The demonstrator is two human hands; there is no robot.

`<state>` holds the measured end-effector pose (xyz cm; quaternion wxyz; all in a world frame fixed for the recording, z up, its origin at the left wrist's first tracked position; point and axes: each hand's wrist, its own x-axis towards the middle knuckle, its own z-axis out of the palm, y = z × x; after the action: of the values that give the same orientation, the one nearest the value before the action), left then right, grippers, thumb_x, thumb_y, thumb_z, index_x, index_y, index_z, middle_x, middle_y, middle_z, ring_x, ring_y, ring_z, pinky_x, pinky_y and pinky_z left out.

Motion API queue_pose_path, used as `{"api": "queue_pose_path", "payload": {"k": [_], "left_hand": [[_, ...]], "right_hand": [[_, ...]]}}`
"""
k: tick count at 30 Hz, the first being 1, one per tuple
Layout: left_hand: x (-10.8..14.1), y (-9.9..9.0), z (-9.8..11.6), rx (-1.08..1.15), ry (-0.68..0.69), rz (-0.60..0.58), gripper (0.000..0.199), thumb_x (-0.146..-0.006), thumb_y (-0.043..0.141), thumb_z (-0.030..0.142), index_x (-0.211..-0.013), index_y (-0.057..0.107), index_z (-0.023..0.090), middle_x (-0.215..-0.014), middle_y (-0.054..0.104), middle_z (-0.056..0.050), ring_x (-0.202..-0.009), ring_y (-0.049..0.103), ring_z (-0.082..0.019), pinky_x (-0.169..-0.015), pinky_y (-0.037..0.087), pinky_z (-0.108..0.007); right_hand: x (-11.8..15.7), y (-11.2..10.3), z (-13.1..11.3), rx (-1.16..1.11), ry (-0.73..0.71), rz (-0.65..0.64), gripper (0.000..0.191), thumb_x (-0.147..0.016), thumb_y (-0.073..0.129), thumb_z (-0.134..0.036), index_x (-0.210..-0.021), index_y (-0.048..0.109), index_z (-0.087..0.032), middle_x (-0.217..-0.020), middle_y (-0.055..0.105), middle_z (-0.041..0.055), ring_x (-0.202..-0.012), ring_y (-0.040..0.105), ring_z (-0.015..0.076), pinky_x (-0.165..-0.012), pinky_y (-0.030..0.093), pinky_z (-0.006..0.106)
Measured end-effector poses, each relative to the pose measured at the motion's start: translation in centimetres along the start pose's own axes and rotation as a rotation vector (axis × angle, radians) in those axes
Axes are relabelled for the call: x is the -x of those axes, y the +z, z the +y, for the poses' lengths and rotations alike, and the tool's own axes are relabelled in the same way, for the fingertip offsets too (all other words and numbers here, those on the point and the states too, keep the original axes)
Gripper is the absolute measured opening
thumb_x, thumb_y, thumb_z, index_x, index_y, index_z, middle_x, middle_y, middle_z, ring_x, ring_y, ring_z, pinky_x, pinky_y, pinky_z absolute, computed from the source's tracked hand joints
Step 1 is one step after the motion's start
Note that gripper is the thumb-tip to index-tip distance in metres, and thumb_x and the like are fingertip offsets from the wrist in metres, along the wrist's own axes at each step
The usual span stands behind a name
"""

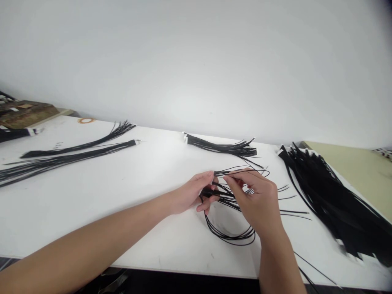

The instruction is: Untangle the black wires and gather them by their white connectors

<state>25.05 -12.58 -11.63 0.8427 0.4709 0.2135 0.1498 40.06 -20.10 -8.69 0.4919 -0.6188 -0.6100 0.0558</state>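
Thin black wires [228, 237] are held in front of me, over the white table. My left hand [202, 192] is closed around the bundle, with thumb and forefinger pinching several wire ends at the top. Some of the wires curve down from it in a loop. My right hand [254, 192] is closed in a pinch on wire close to the left fingertips. Loose wire tips [295, 212] stick out to the right behind that hand. The exact spot where the right fingers grip is partly hidden.
On the white table [147, 241], a wire bundle with white connectors [214, 143] lies at the back. More black bundles [70, 159] lie at the left, near an orange tape ring [86, 121]. A large pile of black wires [339, 208] covers the right side. A wall rises behind.
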Motion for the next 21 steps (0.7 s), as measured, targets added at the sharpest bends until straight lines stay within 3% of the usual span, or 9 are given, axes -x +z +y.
{"api": "queue_pose_path", "payload": {"k": [8,14,21], "left_hand": [[0.13,0.18,0.1,-0.015,0.013,-0.001,0.038,-0.089,0.033,0.057,-0.084,0.041,0.02,-0.056,0.048,0.006,-0.032,0.035,-0.004,-0.046,0.043,-0.024],[0.03,0.31,-0.04,-0.047,0.053,-0.034,0.04,-0.089,0.033,0.057,-0.088,0.046,0.018,-0.057,0.048,0.006,-0.032,0.034,-0.003,-0.045,0.043,-0.023],[0.1,0.34,-0.04,-0.074,0.055,-0.042,0.042,-0.089,0.033,0.056,-0.091,0.05,0.018,-0.058,0.048,0.006,-0.033,0.034,-0.003,-0.047,0.045,-0.023]], "right_hand": [[-0.02,0.11,-0.26,0.004,-0.003,-0.001,0.006,-0.078,0.062,-0.022,-0.075,0.067,-0.021,-0.076,0.067,0.0015,-0.061,0.056,0.012,-0.058,0.049,0.026],[0.06,0.14,-0.56,-0.056,0.036,-0.115,0.011,-0.079,0.06,-0.023,-0.074,0.071,-0.023,-0.068,0.066,0.0007,-0.064,0.059,0.0142,-0.051,0.047,0.025],[-0.06,0.09,-0.78,-0.103,0.015,-0.129,0.014,-0.08,0.059,-0.021,-0.074,0.071,-0.024,-0.069,0.067,0.0,-0.065,0.06,0.0138,-0.05,0.048,0.024]]}}
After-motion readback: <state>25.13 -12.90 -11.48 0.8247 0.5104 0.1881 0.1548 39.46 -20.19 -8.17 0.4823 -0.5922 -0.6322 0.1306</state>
